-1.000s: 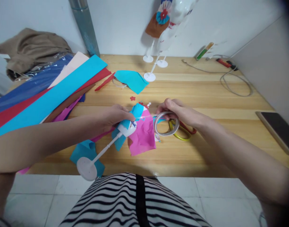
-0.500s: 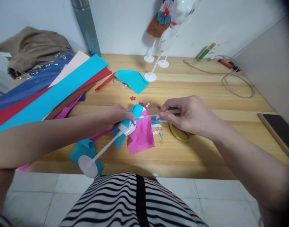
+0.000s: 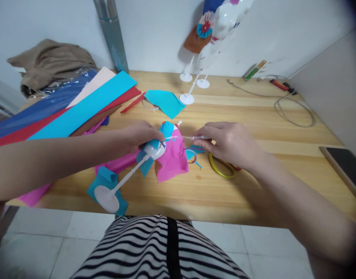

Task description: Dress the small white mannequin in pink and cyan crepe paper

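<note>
My left hand (image 3: 144,133) is closed around a small white mannequin figure (image 3: 154,150) on a thin stand, tilted so its round base (image 3: 106,198) points towards me. Blue crepe paper (image 3: 167,130) covers part of the figure, and a pink paper piece (image 3: 173,162) lies by it. A strip of clear tape (image 3: 185,137) stretches from near my left thumb to my right hand (image 3: 224,139). The right fingers pinch a tape roll (image 3: 201,137), seen nearly edge-on. Below that hand lie another pale ring (image 3: 194,157) and a yellow loop-shaped handle (image 3: 221,170).
Long strips of coloured paper (image 3: 87,104) lie at the left, beside a brown cloth (image 3: 56,58) and a bottle (image 3: 112,42). More white figures (image 3: 205,54) stand at the back. A cable (image 3: 278,102) and a phone (image 3: 343,164) are at the right.
The tape roll in my right hand has turned from showing its ring to nearly edge-on, with the strip still stretched. My left hand keeps holding the figure. The whole view has shifted slightly.
</note>
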{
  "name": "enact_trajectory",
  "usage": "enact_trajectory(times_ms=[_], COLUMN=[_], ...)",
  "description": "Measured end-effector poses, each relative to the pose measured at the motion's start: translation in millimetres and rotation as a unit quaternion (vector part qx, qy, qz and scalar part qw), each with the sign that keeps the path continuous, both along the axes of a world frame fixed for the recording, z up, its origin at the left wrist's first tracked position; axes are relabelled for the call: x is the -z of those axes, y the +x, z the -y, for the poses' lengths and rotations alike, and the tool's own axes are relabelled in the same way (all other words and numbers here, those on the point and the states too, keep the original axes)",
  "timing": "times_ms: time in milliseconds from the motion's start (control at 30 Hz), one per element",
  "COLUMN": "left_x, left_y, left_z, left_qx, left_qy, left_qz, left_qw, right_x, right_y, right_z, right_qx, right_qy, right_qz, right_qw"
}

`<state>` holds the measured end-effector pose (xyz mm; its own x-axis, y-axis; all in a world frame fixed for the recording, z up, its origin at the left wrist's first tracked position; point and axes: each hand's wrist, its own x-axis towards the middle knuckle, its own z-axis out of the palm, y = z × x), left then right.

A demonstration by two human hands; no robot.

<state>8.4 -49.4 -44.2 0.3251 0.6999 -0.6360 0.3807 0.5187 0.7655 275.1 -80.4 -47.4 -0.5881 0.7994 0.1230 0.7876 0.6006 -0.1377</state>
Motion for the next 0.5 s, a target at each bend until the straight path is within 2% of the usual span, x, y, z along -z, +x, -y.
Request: enact_trajectory(times_ms=[133,233,300,400,500], left_x=[-16.1,-32.9,-38.9,-36.4,-23.1], left_y=[10.2,15.1,16.7,19.4,24.6], left_z=[-3.8,1.0,4.7,6.5,3.7], left_qx=[-0.042,-0.021,0.0,0.037,0.093], left_qy=[0.006,-0.022,-0.04,-0.061,-0.094], left_qz=[-0.095,-0.104,-0.091,-0.046,0.019], left_qw=[0.995,0.994,0.995,0.996,0.991], right_x=[0.8,-9.1,-17.0,-23.9,-25.1], right_y=[-4.1,-11.1,-15.1,-18.3,-19.7], right_z=[-1.8,-3.7,-7.2,-16.1,-24.9], right_qx=[0.008,0.007,-0.01,-0.049,-0.106], right_qy=[0.038,0.03,0.018,0.019,0.041], right_qz=[-0.013,-0.051,-0.067,-0.068,-0.064], right_qw=[0.999,0.998,0.998,0.996,0.991])
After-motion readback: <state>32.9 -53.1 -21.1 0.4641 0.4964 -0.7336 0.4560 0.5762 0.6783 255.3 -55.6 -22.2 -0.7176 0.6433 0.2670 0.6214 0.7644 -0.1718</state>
